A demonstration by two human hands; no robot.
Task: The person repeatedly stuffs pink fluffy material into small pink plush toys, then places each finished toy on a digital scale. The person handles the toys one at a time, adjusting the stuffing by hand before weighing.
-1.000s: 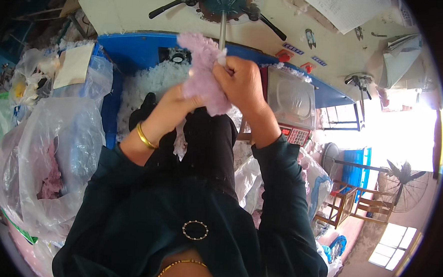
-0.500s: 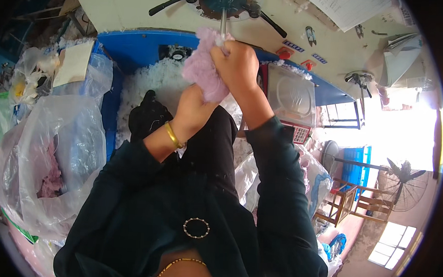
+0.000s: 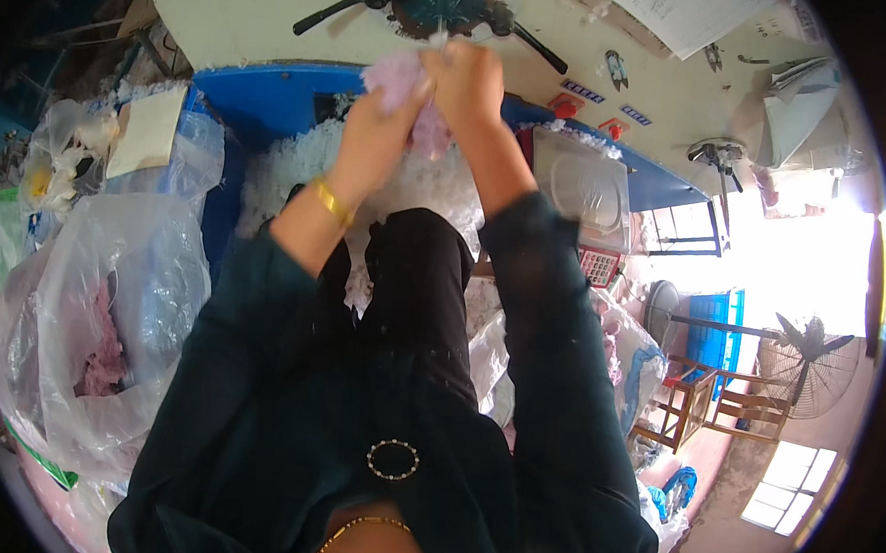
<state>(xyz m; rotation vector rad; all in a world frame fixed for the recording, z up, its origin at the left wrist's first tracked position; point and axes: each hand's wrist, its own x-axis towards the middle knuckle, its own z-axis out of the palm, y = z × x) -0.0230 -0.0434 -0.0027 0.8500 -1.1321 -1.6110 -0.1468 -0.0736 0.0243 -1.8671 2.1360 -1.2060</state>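
Pale-pink fluffy plush piece [image 3: 395, 77] in grasp, pinches it between curled left hand [image 3: 370, 138] and closed right hand [image 3: 470, 83], long axis partly hidden but seemingly slanting upper left to lower right, just below the dark-green round fitting [image 3: 442, 1] on the pale surface [image 3: 236, 15], right hand nearer.

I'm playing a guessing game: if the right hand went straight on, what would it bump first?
Probably the dark round machine hub, ahead of the right hand, though depth is unclear.
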